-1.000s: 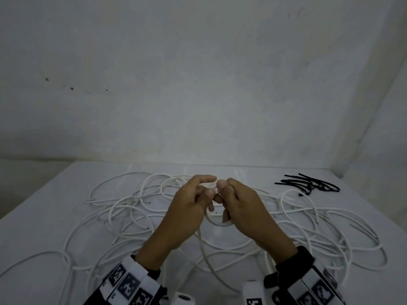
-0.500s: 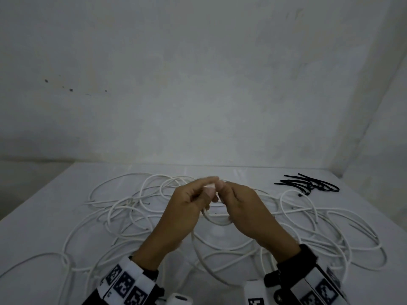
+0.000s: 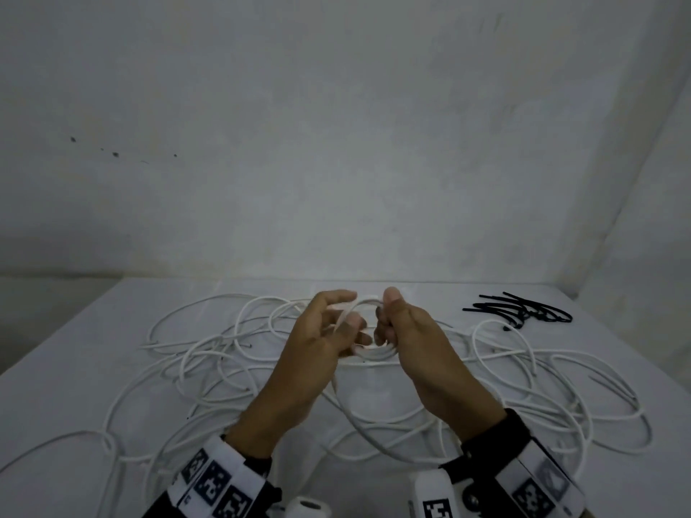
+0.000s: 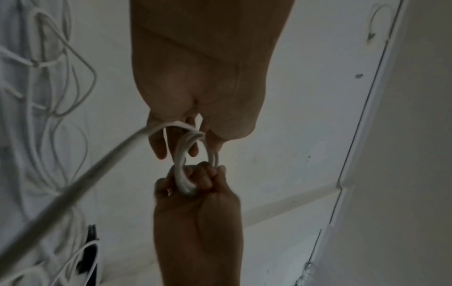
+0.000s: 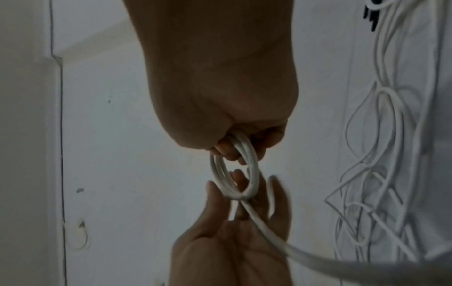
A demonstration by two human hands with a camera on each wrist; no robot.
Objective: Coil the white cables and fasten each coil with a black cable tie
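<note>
Walls (image 3: pixel 336 143) of pale grey plaster rise behind the white surface (image 3: pixel 56 386) in front of me, meeting in a corner on my right. Loose white cables (image 3: pixel 209 353) sprawl in a tangle across most of the surface, looping out to both sides of my forearms. Black cable ties (image 3: pixel 523 308) lie in a small bundle at the far right, well apart from my hands, just beyond the outermost cable loops. Above the tangle I hold both hands up, close together. My right hand (image 3: pixel 415 342) is clenched around one side of a small coil (image 3: pixel 374 353) of a few turns, thumb up, the turns passing through my curled fingers (image 4: pixel 203 174). My left hand (image 3: pixel 318 338) faces it with its fingers (image 5: pixel 212 195) loosely spread, touching the coil's other side, and the free cable strand (image 5: pixel 264 228) runs from the coil across that palm and down toward the pile. Marker-printed bands (image 3: pixel 213 480) wrap both wrists.
</note>
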